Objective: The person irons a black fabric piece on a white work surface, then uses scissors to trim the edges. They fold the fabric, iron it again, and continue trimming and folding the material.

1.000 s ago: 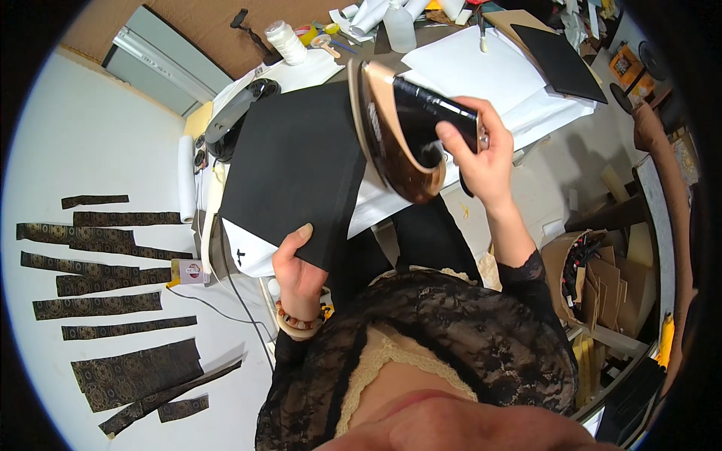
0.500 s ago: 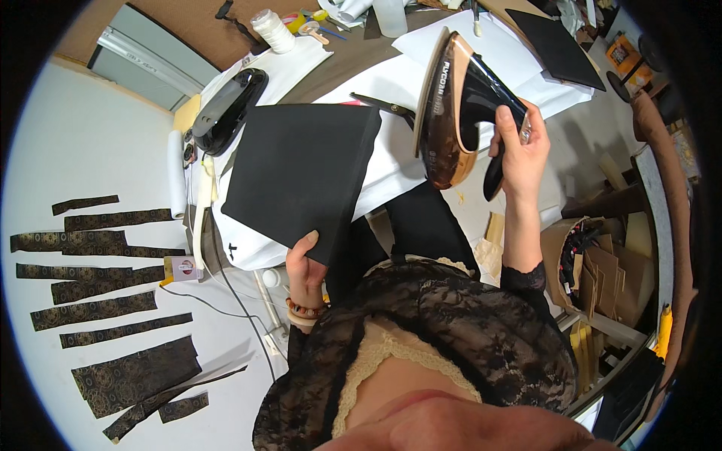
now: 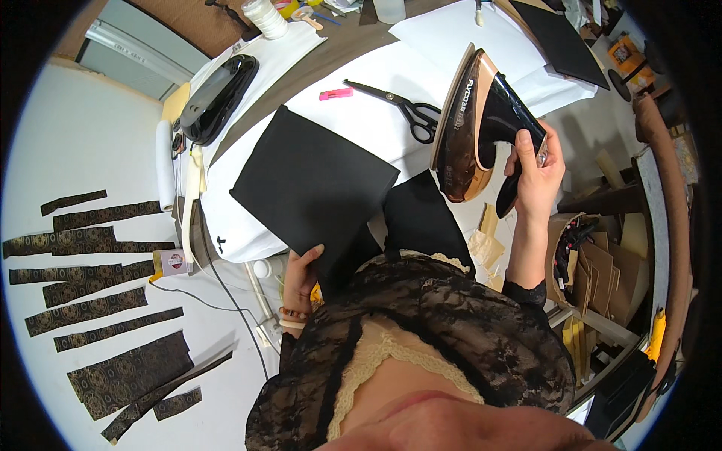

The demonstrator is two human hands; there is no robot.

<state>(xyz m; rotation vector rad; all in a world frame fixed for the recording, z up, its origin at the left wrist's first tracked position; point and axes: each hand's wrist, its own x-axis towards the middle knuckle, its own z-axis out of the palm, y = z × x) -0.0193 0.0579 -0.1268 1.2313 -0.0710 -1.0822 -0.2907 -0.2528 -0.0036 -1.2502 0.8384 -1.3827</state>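
My left hand (image 3: 302, 272) is closed on the near edge of a flat black panel (image 3: 316, 184), thumb on top. The panel looks fabric-covered and is tilted over the white table edge. In my right hand (image 3: 538, 169) is a cordless clothes iron (image 3: 465, 128) with a brown-and-black body. It is held up on its side by the handle, its soleplate facing left. Black-handled scissors (image 3: 398, 104) lie on the white tabletop between panel and iron, beside a small pink object (image 3: 336, 94).
The iron's black base (image 3: 219, 101) stands at the table's left, near a spool of white thread (image 3: 265, 18). Patterned fabric strips (image 3: 90, 312) lie at the left. Cables (image 3: 218, 278) hang below the table. A cardboard box (image 3: 594, 263) stands at the right; another black panel (image 3: 560, 41) lies far right.
The black panel has turned clockwise and its far edge has lowered, uncovering the scissors and pink object. The iron has shifted right and slightly nearer. Both hands keep their holds.
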